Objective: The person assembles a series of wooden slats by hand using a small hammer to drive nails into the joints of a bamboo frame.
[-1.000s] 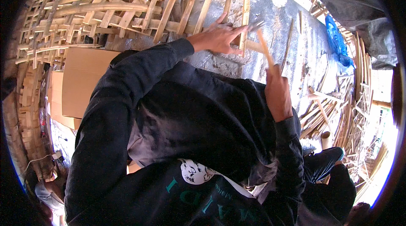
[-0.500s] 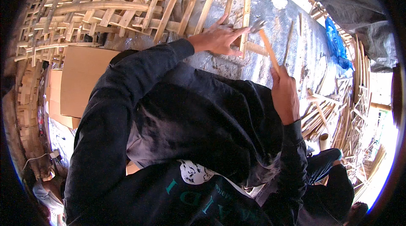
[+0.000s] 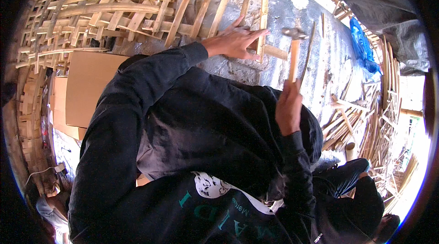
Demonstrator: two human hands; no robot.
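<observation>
Two hands (image 3: pixel 233 44) (image 3: pixel 288 109): left splayed, right clenched

Open space parts the hammer (image 3: pixel 295 56) from the rightmost slat (image 3: pixel 264 6), a crosspiece (image 3: pixel 276 52) blocking below.

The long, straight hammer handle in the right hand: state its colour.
The long, straight hammer handle is light orange-tan, seen best in the head view.

Daylight is flooding the right edge, bleaching it white. The silvery sheet (image 3: pixel 336 54) is glaring, the black sweatshirt (image 3: pixel 219 125) is losing detail in shadow, the hammer head (image 3: pixel 295 34) is blurring slightly, and fisheye distortion is bowing the bamboo lattice (image 3: pixel 123 7).
</observation>
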